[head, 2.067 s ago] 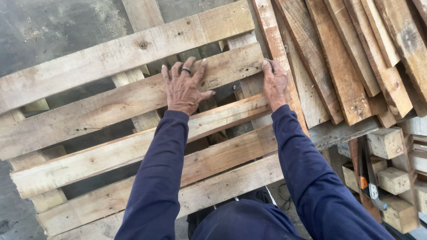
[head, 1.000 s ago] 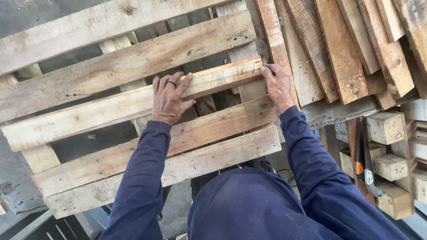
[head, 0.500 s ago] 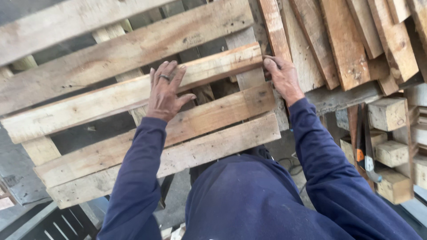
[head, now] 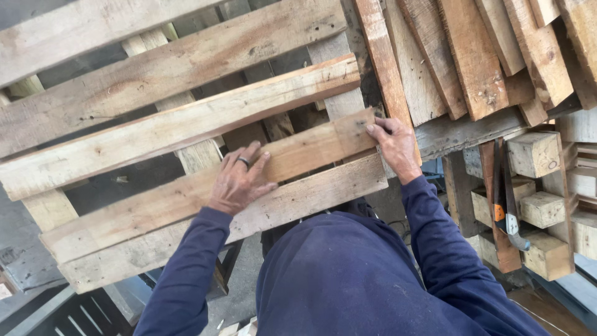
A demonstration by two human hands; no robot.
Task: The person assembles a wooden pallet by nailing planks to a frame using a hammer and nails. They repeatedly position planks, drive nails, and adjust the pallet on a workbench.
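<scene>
A weathered wooden pallet (head: 155, 130) lies in front of me, its slats running left to right over cross bearers. My left hand (head: 239, 180), with a ring on one finger, rests flat with spread fingers on the second slat from the near edge (head: 124, 211). My right hand (head: 393, 146) grips the right end of that same slat, fingers curled over its end. Both arms are in dark blue sleeves.
A pile of loose boards (head: 485, 56) lies at the upper right, overlapping the pallet's edge. Stacked wooden blocks (head: 538, 155) stand at the right, with an orange-handled tool (head: 505, 199) leaning among them. Dark slatted metal (head: 81, 317) shows at the lower left.
Both hands have shifted from the third slat to the one nearer me. The pallet sits lower and closer in view than before.
</scene>
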